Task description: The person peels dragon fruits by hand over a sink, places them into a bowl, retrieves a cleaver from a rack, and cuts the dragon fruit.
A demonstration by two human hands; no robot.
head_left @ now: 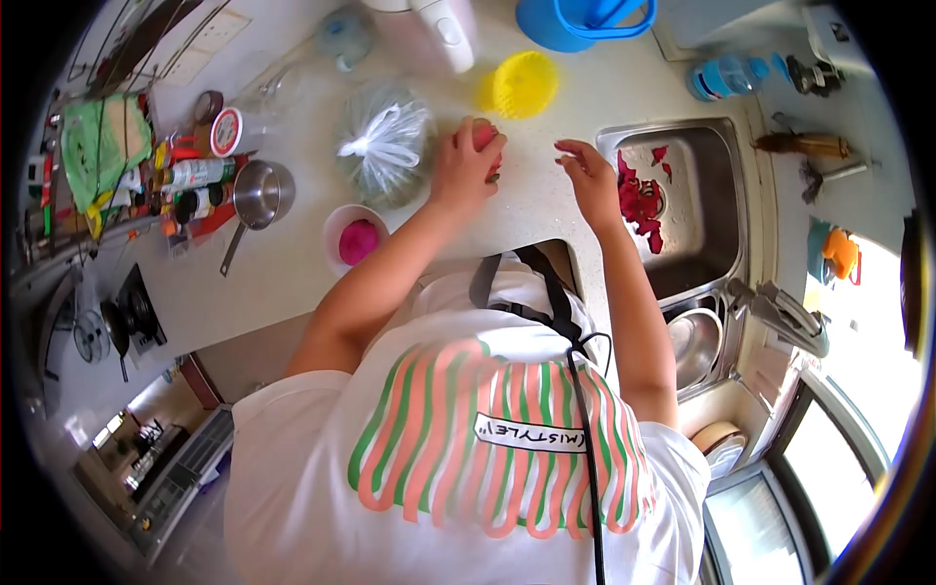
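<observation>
My left hand (466,164) is closed around a dragon fruit (487,139) with red skin, held over the counter; the fingers cover much of it. To its right, my right hand (587,175) hovers near the sink's left rim, fingers loosely bent and apart, with nothing visible in them. Red pieces of peel (641,200) lie in the sink (717,214). A bowl (332,237) by my left forearm holds a bright magenta peeled fruit (358,241). Just left of my left hand sits a knotted clear plastic bag (387,141), its contents greenish and unclear.
A yellow basket (525,85) and a blue container (568,24) stand at the back. A saucepan (261,195) and several bottles and packets are on the left. A water bottle (726,77) lies behind the sink, and a faucet (790,312) is at its right.
</observation>
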